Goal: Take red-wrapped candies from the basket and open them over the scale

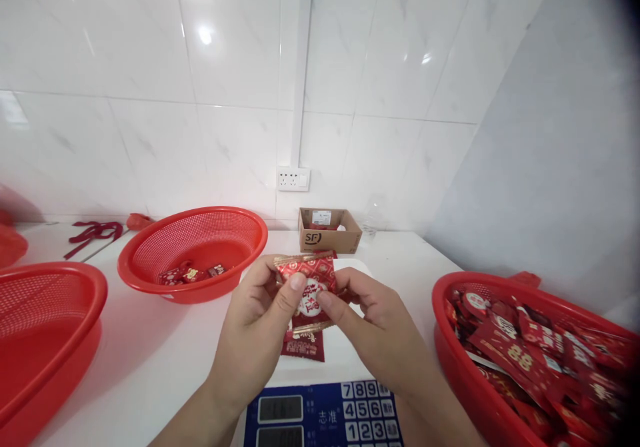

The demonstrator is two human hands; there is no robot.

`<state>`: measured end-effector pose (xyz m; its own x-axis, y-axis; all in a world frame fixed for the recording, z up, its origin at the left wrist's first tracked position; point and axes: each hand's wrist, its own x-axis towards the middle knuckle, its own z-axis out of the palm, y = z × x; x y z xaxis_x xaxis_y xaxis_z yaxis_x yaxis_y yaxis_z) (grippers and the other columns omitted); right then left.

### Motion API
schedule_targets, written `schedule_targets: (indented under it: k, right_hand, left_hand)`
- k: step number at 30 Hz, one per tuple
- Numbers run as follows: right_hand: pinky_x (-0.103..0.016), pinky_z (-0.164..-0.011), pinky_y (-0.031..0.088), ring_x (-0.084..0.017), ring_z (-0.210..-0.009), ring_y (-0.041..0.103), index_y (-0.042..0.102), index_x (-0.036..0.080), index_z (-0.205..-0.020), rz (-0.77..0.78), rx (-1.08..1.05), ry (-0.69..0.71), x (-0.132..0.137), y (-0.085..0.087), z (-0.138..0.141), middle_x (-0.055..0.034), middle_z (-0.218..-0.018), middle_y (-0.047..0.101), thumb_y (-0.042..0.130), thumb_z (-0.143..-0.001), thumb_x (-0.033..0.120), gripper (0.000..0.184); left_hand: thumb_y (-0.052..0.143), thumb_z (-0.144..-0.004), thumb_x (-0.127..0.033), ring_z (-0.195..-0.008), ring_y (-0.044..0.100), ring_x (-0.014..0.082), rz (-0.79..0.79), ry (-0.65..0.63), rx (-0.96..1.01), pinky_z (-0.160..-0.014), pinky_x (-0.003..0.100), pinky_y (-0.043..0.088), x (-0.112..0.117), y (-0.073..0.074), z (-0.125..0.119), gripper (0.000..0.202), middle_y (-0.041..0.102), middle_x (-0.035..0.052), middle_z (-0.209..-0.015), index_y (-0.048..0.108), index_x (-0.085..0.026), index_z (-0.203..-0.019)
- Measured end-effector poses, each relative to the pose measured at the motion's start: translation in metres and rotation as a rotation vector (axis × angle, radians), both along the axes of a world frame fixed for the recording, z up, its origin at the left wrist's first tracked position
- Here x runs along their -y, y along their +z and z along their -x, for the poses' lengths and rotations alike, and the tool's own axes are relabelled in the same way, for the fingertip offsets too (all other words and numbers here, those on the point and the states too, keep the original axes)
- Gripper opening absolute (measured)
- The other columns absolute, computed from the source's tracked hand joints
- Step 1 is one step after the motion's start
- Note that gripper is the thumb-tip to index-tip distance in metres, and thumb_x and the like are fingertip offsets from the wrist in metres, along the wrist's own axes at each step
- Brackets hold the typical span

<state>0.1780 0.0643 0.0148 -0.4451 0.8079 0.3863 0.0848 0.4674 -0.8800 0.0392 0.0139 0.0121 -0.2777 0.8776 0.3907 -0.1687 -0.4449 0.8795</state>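
Note:
A red and gold wrapped packet [313,270] with a white round label is held up in front of me. My left hand [270,307] pinches its left side, thumb on the front. On the right, my right hand [367,304] grips it with the thumb against the label and the other fingers behind. Below, more dark red packets [310,350] lie on the white pan [345,354] of a weighing scale. The scale's blue keypad panel [325,414] faces me, partly covered by my forearms.
At right a red basket [445,300] is full of red packets. A red basket [195,220] at back left holds several packets; another red basket [55,287] stands nearer left. A cardboard box [340,240], a clear plastic container [373,217] and dark red ribbon [95,232] are by the wall.

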Motion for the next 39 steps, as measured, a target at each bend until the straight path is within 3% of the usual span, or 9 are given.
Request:
schedule_targets:
  k: [3,7,14,23,28,34,39]
  right_hand:
    - [-0.031,-0.065,0.056,-0.018,-0.070,0.065,0.065,0.019,-0.082,0.022,-0.141,-0.049,-0.0010,-0.0044,-0.0010,-0.0025,-0.078,0.071,0.060,-0.090,0.036,0.020]
    - [-0.031,-0.067,0.055,-0.017,-0.069,0.065,0.065,0.020,-0.084,-0.032,-0.196,-0.080,-0.0018,-0.0060,-0.0024,-0.0024,-0.078,0.072,0.061,-0.091,0.036,0.019]
    - [-0.028,-0.068,0.051,-0.017,-0.073,0.065,0.064,0.021,-0.088,-0.149,-0.136,-0.067,-0.0031,-0.0069,-0.0012,-0.0013,-0.082,0.071,0.054,-0.095,0.030,0.015]
    - [-0.032,-0.070,0.052,-0.019,-0.075,0.064,0.067,0.021,-0.092,0.010,-0.144,-0.024,-0.0014,-0.0060,-0.0006,-0.0034,-0.087,0.073,0.060,-0.091,0.042,0.021]
    - [-0.028,-0.065,0.049,-0.018,-0.075,0.062,0.067,0.020,-0.088,-0.048,-0.022,0.052,-0.0026,-0.0015,-0.0034,-0.0029,-0.084,0.071,0.059,-0.091,0.040,0.022]
    - [-0.030,-0.065,0.046,-0.018,-0.070,0.057,0.056,0.020,-0.073,-0.165,-0.059,0.008,-0.0030,-0.0076,-0.0052,0.0003,-0.069,0.057,0.052,-0.094,0.035,0.026]
    - [-0.031,-0.066,0.046,-0.019,-0.071,0.057,0.057,0.020,-0.075,-0.161,-0.115,0.021,-0.0029,-0.0106,-0.0056,-0.0005,-0.072,0.059,0.053,-0.095,0.035,0.025]
  left_hand:
    - [0.066,-0.091,-0.034,-0.082,0.065,0.0155,0.081,-0.113,-0.051,-0.074,0.025,0.053,-0.0005,0.0010,-0.0007,0.013,0.071,0.0022,-0.096,0.064,-0.021,-0.095]
    - [0.062,-0.092,-0.039,-0.075,0.061,0.0158,0.169,-0.204,-0.127,-0.071,0.029,0.050,-0.0012,-0.0023,0.0003,0.019,0.069,0.0026,-0.090,0.063,-0.020,-0.092]
    - [0.066,-0.089,-0.039,-0.084,0.058,0.0193,0.178,-0.187,-0.196,-0.078,0.032,0.047,0.0000,-0.0039,0.0018,0.019,0.067,0.0031,-0.091,0.067,-0.022,-0.097]
    - [0.062,-0.092,-0.036,-0.081,0.061,0.0182,0.092,-0.110,-0.163,-0.073,0.029,0.048,0.0000,-0.0031,0.0016,0.017,0.070,0.0030,-0.088,0.067,-0.020,-0.093]
    - [0.062,-0.093,-0.033,-0.084,0.065,0.0168,0.026,-0.045,-0.105,-0.076,0.026,0.052,0.0007,-0.0012,0.0021,0.015,0.074,0.0017,-0.092,0.069,-0.020,-0.093]
    - [0.064,-0.092,-0.040,-0.085,0.063,0.0167,0.063,-0.143,-0.121,-0.078,0.028,0.053,-0.0007,-0.0034,0.0042,0.022,0.072,0.0010,-0.094,0.069,-0.023,-0.104]
    - [0.059,-0.095,-0.039,-0.086,0.060,0.0158,0.066,-0.191,-0.218,-0.080,0.027,0.049,-0.0001,-0.0069,0.0044,0.023,0.070,-0.0004,-0.093,0.070,-0.026,-0.110]
